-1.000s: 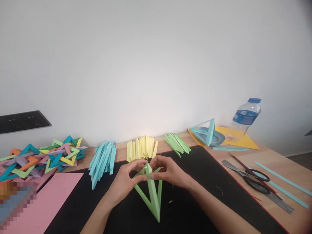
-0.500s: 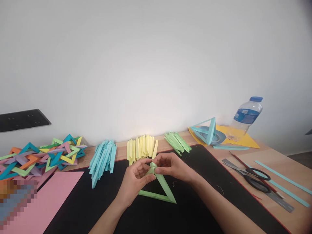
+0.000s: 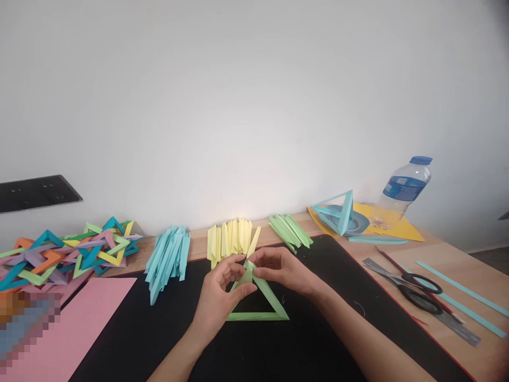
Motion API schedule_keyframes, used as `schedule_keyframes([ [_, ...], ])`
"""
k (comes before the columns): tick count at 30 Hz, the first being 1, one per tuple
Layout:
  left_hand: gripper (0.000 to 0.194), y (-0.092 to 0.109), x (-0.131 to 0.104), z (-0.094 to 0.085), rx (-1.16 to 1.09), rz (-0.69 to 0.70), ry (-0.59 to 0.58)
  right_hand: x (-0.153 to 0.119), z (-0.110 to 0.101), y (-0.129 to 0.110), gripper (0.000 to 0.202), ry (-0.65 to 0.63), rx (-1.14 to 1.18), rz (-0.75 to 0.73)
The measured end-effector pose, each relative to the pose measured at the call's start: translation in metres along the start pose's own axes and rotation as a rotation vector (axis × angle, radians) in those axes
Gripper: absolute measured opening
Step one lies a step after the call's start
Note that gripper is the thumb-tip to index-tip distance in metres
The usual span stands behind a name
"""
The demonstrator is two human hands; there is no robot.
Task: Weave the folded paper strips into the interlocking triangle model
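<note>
A triangle of folded green paper strips [image 3: 272, 297] stands over the black mat [image 3: 318, 345], its top corner pinched between both hands. My left hand [image 3: 222, 292] is closed on the left side of that corner, thumb in front, hiding much of the left strip. From the right, my right hand [image 3: 278, 270] grips the same corner with thumb and fingers. The lower strip and right strip meet at a sharp corner at lower right. Just behind the hands lies a row of folded yellow strips [image 3: 234, 236].
Blue strips [image 3: 169, 260] and green strips [image 3: 290, 231] lie at the back. Left are woven paper stars [image 3: 103, 244] and a pink sheet [image 3: 91, 323]. At right are scissors [image 3: 421, 300], a ruler [image 3: 457, 329], a blue paper frame [image 3: 344, 212] and a bottle [image 3: 407, 185].
The green triangle has tilted, so its lower strip now runs nearly level and its lower right corner sits higher. Both hands keep their pinch at the top corner, the right fingers shifted slightly.
</note>
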State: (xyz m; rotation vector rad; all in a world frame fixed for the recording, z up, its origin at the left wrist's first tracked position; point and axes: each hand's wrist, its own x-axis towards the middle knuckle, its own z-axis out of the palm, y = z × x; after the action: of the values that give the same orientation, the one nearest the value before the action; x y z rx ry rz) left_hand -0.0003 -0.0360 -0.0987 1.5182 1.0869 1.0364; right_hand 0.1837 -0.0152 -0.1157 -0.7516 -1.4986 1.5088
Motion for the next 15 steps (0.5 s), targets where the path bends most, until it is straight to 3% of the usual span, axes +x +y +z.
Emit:
schedule_keyframes([
  [7, 0.045, 0.0016, -0.0006, 0.0016, -0.028, -0.037, 0.012, -0.0002, -0.0005, 0.0012, 0.031, 0.001, -0.004, -0.009],
  [15, 0.042, -0.0031, -0.0050, 0.0080, -0.134, 0.030, 0.027, -0.0013, 0.0030, -0.0020, 0.029, -0.027, 0.107, -0.019],
])
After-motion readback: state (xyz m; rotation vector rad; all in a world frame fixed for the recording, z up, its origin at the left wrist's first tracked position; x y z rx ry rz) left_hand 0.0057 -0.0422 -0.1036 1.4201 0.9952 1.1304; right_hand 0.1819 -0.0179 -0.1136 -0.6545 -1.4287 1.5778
